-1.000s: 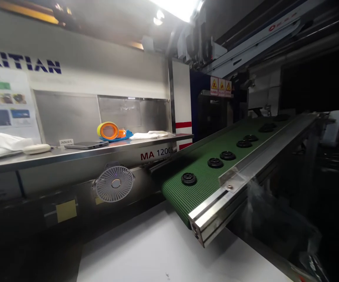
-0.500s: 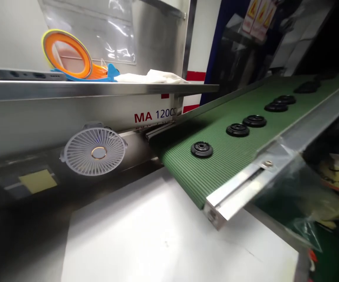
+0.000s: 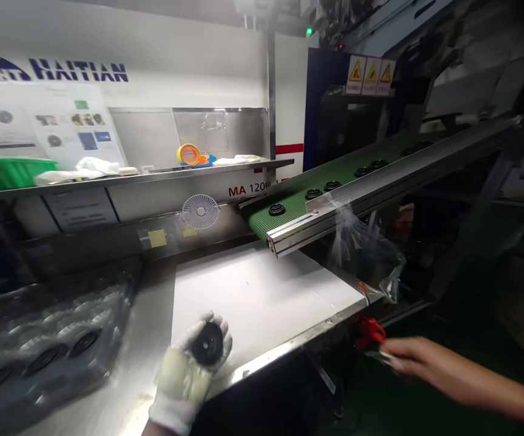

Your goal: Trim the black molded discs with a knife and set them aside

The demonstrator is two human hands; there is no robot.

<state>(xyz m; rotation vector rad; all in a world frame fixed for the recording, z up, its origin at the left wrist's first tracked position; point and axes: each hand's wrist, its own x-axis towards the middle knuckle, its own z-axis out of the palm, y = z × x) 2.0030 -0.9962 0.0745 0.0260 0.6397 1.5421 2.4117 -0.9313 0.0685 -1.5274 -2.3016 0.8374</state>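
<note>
- Left hand (image 3: 184, 363), in a white cotton glove: fingers (image 3: 195, 322) curled narrow round the rim of a black ribbed plastic disc (image 3: 207, 344), gripping it with its face up.
- Right hand (image 3: 419, 358), bare and blurred: fingers (image 3: 393, 358) stretched out and close together, with no disc among them; any contact with the nearby tool impossible to tell.
- Just beyond the right fingertips: red-handled cutters (image 3: 370, 332) at the edge of a steel table (image 3: 289, 342).
- Just beyond the left fingers: a white board (image 3: 262, 290) on the steel table.
- Well to the left of the left fingers: a clear plastic bag (image 3: 48, 345) lying on the steel table, with rows of similar black discs inside.
- Well beyond the left fingers: a green ribbed belt conveyor (image 3: 298, 206) ending over the white board, with similar black discs (image 3: 277, 209) spaced in a line along it and an aluminium side rail (image 3: 334, 209) beside them.
- State of the parts at this moment: one disc in hand, more inside the bag, more on the belt.
- Further off, past the belt end: a small white fan (image 3: 200, 211) on the machine panel.
</note>
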